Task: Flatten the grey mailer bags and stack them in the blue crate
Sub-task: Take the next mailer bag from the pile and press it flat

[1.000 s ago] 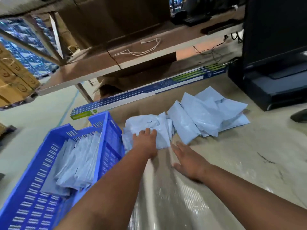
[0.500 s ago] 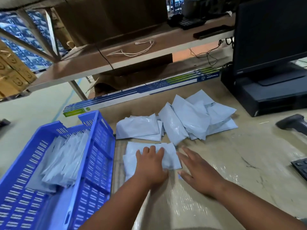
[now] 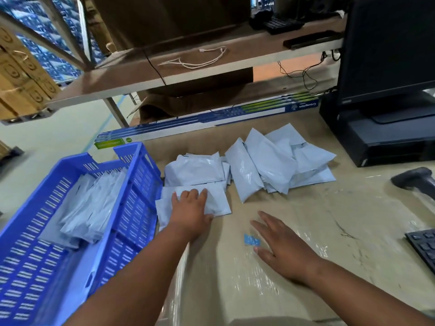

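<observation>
My left hand [image 3: 191,211] lies flat on a grey mailer bag [image 3: 217,202] on the table, fingers straight, pressing it down beside the blue crate [image 3: 138,208]. My right hand [image 3: 280,245] hovers or rests open on the bare table to the right, apart from that bag. Another mailer bag [image 3: 195,169] lies just behind the pressed one. A loose pile of grey mailer bags [image 3: 277,165] sits further back right. Several flattened bags [image 3: 89,208] lie stacked inside the crate.
A small blue label [image 3: 252,240] lies on the table by my right hand. A long boxed item [image 3: 211,118] runs along the back edge. A monitor on a black stand [image 3: 386,128], a barcode scanner [image 3: 414,181] and a keyboard [image 3: 423,248] stand at the right.
My left hand pulled one bag from the pile toward me and now presses it flat by the crate. My right hand drew back to the right, off the bag.
</observation>
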Available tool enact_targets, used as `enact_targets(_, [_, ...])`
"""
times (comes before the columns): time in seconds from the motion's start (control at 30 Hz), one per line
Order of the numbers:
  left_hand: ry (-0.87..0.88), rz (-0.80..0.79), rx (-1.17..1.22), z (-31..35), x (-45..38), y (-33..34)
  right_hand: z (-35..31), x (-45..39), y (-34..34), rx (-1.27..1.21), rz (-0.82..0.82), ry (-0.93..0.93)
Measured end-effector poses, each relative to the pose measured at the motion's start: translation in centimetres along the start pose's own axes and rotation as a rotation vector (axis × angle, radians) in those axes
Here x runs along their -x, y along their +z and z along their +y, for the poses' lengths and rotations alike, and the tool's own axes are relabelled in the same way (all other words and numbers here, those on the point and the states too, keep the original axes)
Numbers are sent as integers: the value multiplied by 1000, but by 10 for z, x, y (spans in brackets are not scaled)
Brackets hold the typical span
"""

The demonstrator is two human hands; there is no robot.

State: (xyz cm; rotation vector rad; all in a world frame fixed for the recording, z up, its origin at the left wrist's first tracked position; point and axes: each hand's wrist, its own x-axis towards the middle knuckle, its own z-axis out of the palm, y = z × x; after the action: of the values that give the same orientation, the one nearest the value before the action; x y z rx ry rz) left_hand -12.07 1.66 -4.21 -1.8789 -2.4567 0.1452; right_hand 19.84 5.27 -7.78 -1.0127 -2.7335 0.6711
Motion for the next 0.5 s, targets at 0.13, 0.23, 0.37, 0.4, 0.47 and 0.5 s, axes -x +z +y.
enact_targets(0.13, [80, 106, 34, 18, 26, -1, 2, 7, 3, -5, 8, 5])
enact_targets(0.23, [156, 155, 102, 44, 55, 4, 6, 13, 4, 12, -8, 4])
enact_targets(0.37, [300, 184, 172, 88, 94, 14, 12, 22, 0, -39, 36, 34])
enact_targets(0.4, [325, 193, 184, 99, 102, 17, 14, 25, -2, -59, 43, 49])
enact_targets(0.47, [354, 209, 216, 119, 114, 23, 18, 31, -3, -70, 52, 63])
enact_targets(0.5, [359, 218, 238, 128, 119, 26, 21, 35, -2, -63, 53, 67])
